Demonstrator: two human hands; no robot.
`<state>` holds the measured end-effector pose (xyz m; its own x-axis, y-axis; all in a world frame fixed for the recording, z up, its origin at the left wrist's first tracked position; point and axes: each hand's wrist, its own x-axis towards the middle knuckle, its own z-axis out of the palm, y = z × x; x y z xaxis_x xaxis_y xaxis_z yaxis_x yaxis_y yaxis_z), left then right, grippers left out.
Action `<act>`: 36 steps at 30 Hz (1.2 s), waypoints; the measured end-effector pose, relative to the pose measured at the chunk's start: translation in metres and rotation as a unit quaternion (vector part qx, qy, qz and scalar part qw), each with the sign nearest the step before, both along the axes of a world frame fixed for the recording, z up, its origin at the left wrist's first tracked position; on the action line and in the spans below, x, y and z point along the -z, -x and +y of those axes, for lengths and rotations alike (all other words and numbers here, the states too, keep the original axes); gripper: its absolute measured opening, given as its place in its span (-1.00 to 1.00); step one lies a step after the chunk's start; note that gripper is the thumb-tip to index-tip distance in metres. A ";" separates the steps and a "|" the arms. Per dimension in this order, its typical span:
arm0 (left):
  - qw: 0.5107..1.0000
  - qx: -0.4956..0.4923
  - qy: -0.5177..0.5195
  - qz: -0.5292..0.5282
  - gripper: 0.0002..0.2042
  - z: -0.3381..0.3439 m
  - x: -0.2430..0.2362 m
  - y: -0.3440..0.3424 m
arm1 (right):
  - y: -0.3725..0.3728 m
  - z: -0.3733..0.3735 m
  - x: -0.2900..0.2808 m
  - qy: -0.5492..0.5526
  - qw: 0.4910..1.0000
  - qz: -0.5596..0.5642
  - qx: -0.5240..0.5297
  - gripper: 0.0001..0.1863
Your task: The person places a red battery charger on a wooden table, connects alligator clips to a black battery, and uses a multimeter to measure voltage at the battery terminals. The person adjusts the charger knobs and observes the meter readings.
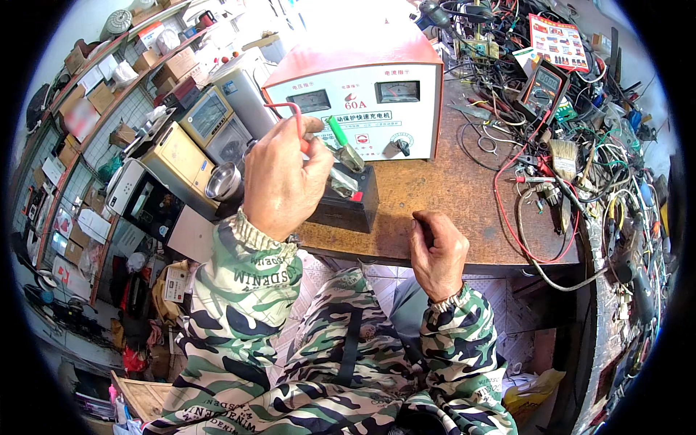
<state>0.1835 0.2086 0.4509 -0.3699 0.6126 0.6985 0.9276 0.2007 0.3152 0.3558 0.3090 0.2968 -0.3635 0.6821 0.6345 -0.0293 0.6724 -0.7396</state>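
A small black block-shaped battery (pixel 341 216) stands at the front of the wooden bench, before a charger (pixel 355 94) with a red top and white front. A metal clip with a green sleeve (pixel 338 132) sits on the battery's far side, and a red spot marks its top near the right edge. My left hand (pixel 283 177) is closed over the battery's left side, pinching a red wire (pixel 291 109) that curves up from the fingers; its end is hidden by the hand. At the bench's front edge my right hand (pixel 440 250) rests curled, with nothing seen in it.
Behind the bench's right side lie a multimeter (pixel 542 87), a paintbrush (pixel 563 158), a red cable loop (pixel 500 199) and tangled wires. Left of the charger stand a metal bowl (pixel 223 181) and boxy appliances (pixel 177 163). Shelves (pixel 109 109) with cartons line the left.
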 end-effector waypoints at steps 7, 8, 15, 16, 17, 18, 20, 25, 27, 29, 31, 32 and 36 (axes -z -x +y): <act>0.996 0.033 0.019 -0.076 -0.83 -0.005 0.003 0.013 | 0.001 0.000 0.000 -0.008 1.000 0.004 -0.001 -0.83; 0.993 0.046 0.017 -0.108 -0.83 -0.008 0.006 0.017 | 0.001 0.000 0.000 -0.012 1.000 0.003 0.000 -0.83; 0.986 0.105 0.011 -0.132 -0.83 -0.010 0.006 0.025 | 0.002 -0.001 -0.001 -0.019 1.000 0.010 0.001 -0.83; 0.986 0.110 0.015 -0.127 -0.83 -0.009 0.006 0.028 | 0.002 -0.001 -0.002 -0.018 1.000 0.007 0.001 -0.83; 0.986 0.115 0.019 -0.123 -0.84 -0.008 0.006 0.031 | 0.002 -0.001 -0.002 -0.017 1.000 0.004 0.001 -0.83; 0.988 0.100 0.031 -0.112 -0.84 -0.007 0.004 0.029 | 0.002 -0.001 -0.001 -0.019 1.000 0.004 0.001 -0.84; 0.992 0.071 0.055 -0.092 -0.85 -0.004 -0.004 0.020 | 0.002 -0.001 -0.001 -0.025 1.000 0.002 0.002 -0.85; 0.994 0.038 0.076 -0.071 -0.85 0.001 -0.012 0.009 | 0.002 -0.001 -0.001 -0.013 1.000 0.002 0.007 -0.86; 0.991 0.040 0.087 -0.090 -0.85 -0.001 -0.014 0.009 | 0.002 -0.001 0.000 -0.017 1.000 0.005 0.009 -0.86; 0.988 0.051 0.088 -0.119 -0.83 -0.004 -0.012 0.012 | 0.003 -0.001 0.000 -0.023 1.000 0.009 0.009 -0.85; 0.986 0.064 0.076 -0.136 -0.81 -0.007 -0.008 0.016 | 0.003 -0.001 -0.001 -0.021 1.000 0.008 0.008 -0.85; 0.986 0.073 0.063 -0.138 -0.80 -0.008 -0.004 0.019 | 0.003 -0.002 -0.001 -0.020 1.000 0.007 0.008 -0.85; 0.987 0.090 0.041 -0.130 -0.76 -0.012 0.002 0.024 | 0.002 -0.003 -0.003 -0.014 1.000 0.000 0.009 -0.85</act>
